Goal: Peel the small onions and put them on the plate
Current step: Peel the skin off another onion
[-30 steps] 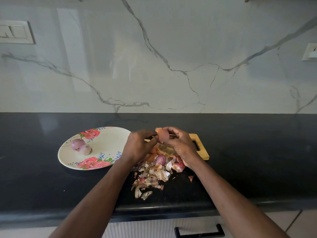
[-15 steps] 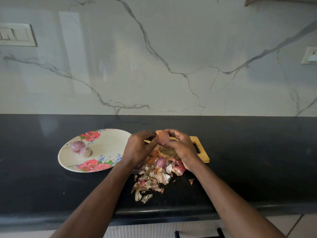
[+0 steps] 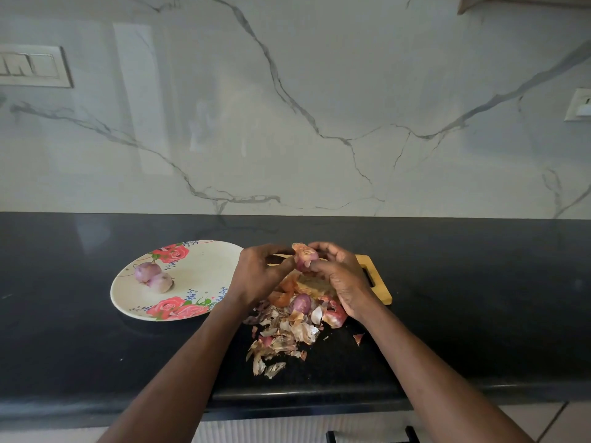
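Observation:
My right hand (image 3: pixel 342 276) grips a small reddish onion (image 3: pixel 305 258) above the wooden cutting board (image 3: pixel 379 282). My left hand (image 3: pixel 260 273) pinches at the onion's left side, where dry skin is lifting. Another unpeeled onion (image 3: pixel 301 302) lies among the peels (image 3: pixel 287 334) under my hands. Two peeled onions (image 3: pixel 153 276) sit together on the left part of the floral plate (image 3: pixel 198 276), which is left of my hands.
The black counter (image 3: pixel 479 298) stretches to both sides, with its front edge near me. Loose skins are scattered toward that edge. A marble wall rises behind, with a switch panel (image 3: pixel 32 65) at the left and a socket (image 3: pixel 580 105) at the right.
Both hands stay at the held onion; its skin has been worked looser at the top. The camera view has shifted slightly.

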The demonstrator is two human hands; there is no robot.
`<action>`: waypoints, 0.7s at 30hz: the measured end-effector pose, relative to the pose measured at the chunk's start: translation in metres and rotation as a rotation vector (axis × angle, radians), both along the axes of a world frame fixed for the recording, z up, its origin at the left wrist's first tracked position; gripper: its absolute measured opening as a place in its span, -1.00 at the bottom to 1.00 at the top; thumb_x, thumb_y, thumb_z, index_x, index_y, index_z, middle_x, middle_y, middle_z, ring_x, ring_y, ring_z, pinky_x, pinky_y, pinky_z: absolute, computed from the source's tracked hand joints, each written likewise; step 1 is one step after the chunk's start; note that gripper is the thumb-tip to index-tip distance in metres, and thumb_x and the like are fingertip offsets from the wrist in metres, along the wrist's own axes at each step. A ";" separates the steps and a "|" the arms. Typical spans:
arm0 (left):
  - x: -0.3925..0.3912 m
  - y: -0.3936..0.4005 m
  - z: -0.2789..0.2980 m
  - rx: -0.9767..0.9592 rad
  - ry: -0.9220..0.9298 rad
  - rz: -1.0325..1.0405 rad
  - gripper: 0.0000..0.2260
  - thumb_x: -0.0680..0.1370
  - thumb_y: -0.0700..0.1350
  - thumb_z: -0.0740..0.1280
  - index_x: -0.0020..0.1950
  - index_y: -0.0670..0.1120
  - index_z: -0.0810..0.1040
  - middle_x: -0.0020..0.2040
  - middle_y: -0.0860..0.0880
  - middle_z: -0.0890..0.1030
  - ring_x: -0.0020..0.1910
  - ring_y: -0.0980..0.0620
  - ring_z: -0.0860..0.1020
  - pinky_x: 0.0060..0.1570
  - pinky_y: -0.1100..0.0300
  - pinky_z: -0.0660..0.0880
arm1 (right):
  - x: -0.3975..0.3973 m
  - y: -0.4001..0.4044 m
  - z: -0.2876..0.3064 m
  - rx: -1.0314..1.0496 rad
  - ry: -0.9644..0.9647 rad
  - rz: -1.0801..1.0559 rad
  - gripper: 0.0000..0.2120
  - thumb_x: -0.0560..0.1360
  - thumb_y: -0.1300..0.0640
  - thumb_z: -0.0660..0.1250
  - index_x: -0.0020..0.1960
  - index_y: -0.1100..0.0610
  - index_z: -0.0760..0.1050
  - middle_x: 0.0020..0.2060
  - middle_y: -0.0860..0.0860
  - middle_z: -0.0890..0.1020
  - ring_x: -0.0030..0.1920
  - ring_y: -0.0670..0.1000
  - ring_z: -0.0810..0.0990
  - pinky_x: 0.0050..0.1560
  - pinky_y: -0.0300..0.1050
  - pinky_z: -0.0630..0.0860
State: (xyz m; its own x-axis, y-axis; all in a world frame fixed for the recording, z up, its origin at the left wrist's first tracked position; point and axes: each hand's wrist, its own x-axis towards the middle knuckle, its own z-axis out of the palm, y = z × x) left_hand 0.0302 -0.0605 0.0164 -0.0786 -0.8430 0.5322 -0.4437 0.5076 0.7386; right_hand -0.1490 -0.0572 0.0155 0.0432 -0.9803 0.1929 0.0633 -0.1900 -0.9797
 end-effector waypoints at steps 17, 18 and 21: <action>-0.002 -0.004 -0.006 -0.072 -0.164 0.071 -0.81 0.58 -0.12 0.42 0.16 -0.09 0.71 0.04 0.00 0.74 -0.09 0.21 0.66 -0.07 0.32 0.57 | 0.005 0.004 0.000 -0.098 0.094 -0.076 -0.66 0.35 0.23 0.60 0.09 0.06 0.63 0.02 -0.02 0.70 0.03 0.02 0.69 -0.09 -0.14 0.66; -0.002 -0.004 -0.007 -0.076 -0.175 0.081 -0.81 0.58 -0.11 0.41 0.16 -0.09 0.71 0.05 -0.01 0.74 -0.05 0.16 0.67 -0.02 0.22 0.60 | 0.005 0.004 0.000 -0.108 0.112 -0.083 -0.65 0.35 0.21 0.61 0.09 0.05 0.62 0.01 -0.03 0.70 0.03 0.00 0.69 -0.05 -0.12 0.66; -0.003 -0.002 -0.007 -0.090 -0.198 0.111 -0.81 0.58 -0.10 0.41 0.15 -0.10 0.72 0.04 -0.03 0.74 -0.03 0.08 0.69 0.01 0.06 0.62 | 0.004 0.004 -0.002 -0.142 0.175 -0.107 -0.65 0.37 0.16 0.60 0.10 0.02 0.60 0.02 -0.08 0.68 0.06 -0.08 0.65 -0.02 -0.23 0.62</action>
State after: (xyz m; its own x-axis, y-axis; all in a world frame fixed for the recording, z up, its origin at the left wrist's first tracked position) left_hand 0.0268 -0.0629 0.0089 -0.0986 -0.8024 0.5887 -0.6323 0.5073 0.5856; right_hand -0.1445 -0.0537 0.0139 -0.0144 -0.9447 0.3276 -0.1331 -0.3229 -0.9370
